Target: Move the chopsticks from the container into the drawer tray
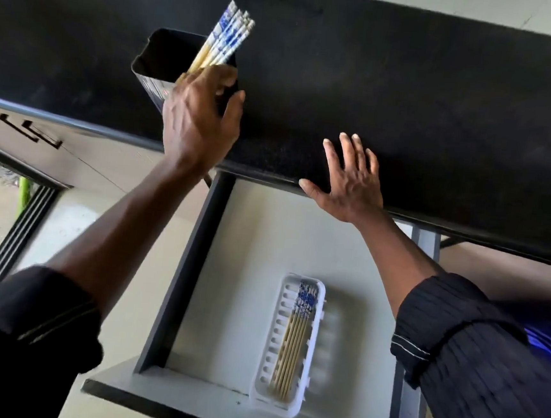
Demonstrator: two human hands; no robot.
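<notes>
Dark sleeves (474, 356) fill the near corners, both forearms reaching up toward 12 o'clock. Below them an open drawer (254, 240), pale inside, dark side rails. A white slotted tray (311, 372) sits in the drawer toward 6 o'clock, just beside the drawer's front edge. Several chopsticks lie in the tray (294, 337), side by side, long axis running near 12–6 o'clock, blue-and-white patterned ends at 12, plain wooden tips at 6.

Black counter (410, 104) spans the upper frame. A dark square container (157, 61) stands on it at about 10 o'clock. A bundle of chopsticks (227, 38) sticks out of its mouth, tilted, patterned ends pointing up toward 1 o'clock, wooden ends down inside the container.

Left hand (202, 119) at the container's near rim, fingers curled around the bundle's wooden part where it leaves the mouth; thumb toward 3 o'clock. Right hand (350, 178) lies flat on the counter's front edge, fingers spread, holding nothing, well apart from the container.
</notes>
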